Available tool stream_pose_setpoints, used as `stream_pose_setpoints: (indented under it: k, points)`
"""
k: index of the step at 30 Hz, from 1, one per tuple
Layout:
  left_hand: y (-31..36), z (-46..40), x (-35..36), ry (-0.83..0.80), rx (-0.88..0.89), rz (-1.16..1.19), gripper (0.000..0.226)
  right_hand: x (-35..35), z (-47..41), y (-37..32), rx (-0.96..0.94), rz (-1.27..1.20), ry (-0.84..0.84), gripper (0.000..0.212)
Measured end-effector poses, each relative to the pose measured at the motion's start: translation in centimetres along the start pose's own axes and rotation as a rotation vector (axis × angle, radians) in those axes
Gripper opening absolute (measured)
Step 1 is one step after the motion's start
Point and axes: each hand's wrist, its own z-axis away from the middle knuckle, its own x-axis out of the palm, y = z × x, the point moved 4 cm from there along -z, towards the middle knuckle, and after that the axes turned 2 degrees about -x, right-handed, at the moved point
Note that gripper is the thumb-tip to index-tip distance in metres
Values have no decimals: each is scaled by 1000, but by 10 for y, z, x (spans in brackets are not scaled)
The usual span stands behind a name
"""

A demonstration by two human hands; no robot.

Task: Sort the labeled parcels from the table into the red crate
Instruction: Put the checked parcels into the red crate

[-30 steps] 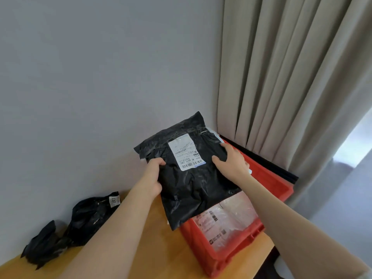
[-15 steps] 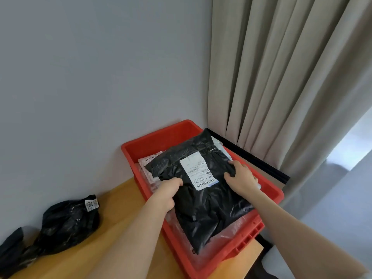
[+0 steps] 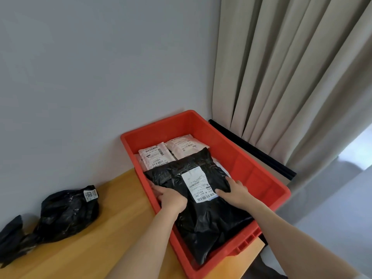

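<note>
A black labeled parcel (image 3: 203,216) with a white barcode label lies flat inside the red crate (image 3: 259,174), on top of other parcels. My left hand (image 3: 171,199) grips its left edge by the crate's left wall. My right hand (image 3: 234,191) holds its right edge, thumb on top near the label. Two white labeled parcels (image 3: 156,157) lie at the crate's far end. A crumpled black parcel (image 3: 68,212) with a small white label sits on the wooden table (image 3: 120,228) to the left.
Another black bag (image 3: 10,232) lies at the table's far left edge. The crate stands at the table's right end against the grey wall. Beige curtains (image 3: 291,77) hang right of it, above a black bar (image 3: 253,148).
Both hands have lowered the black parcel from above the crate down into it. The view has dipped and shifted, so the crate's far end and the white parcels now show.
</note>
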Motion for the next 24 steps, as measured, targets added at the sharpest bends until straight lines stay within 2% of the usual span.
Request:
stream_pose_setpoints:
  k: [2, 4, 8, 10, 11, 13, 16, 18, 20, 24]
  points:
    - [2, 1, 3, -9, 58, -133, 96, 4, 0, 0, -19, 16, -38, 90]
    - [5, 8, 6, -8, 111, -273, 110, 6, 0, 3, 11, 81, -17, 92]
    - [21, 24, 5, 228, 377, -659, 126, 3, 0, -2, -17, 152, 122, 80]
    - [26, 21, 4, 275, 479, -763, 124, 5, -1, -8, -66, 121, 98, 79]
    - [25, 16, 6, 219, 518, -781, 120, 8, -2, -11, -75, 107, 66, 83]
    - [19, 5, 14, 4, 541, -777, 110, 15, -2, -14, -84, 117, 1, 91]
    - [2, -2, 23, -274, 459, -854, 112, 25, -3, -13, -87, 191, -50, 99]
    - [-7, 0, 25, -309, 435, -982, 123, 30, -4, -12, -70, 252, -48, 98]
    - [-7, 3, 25, -265, 455, -1068, 130, 33, -3, -14, -41, 297, -36, 96]
    - [-1, 4, 20, -250, 474, -1005, 136, 28, -1, -32, -102, 290, 24, 100]
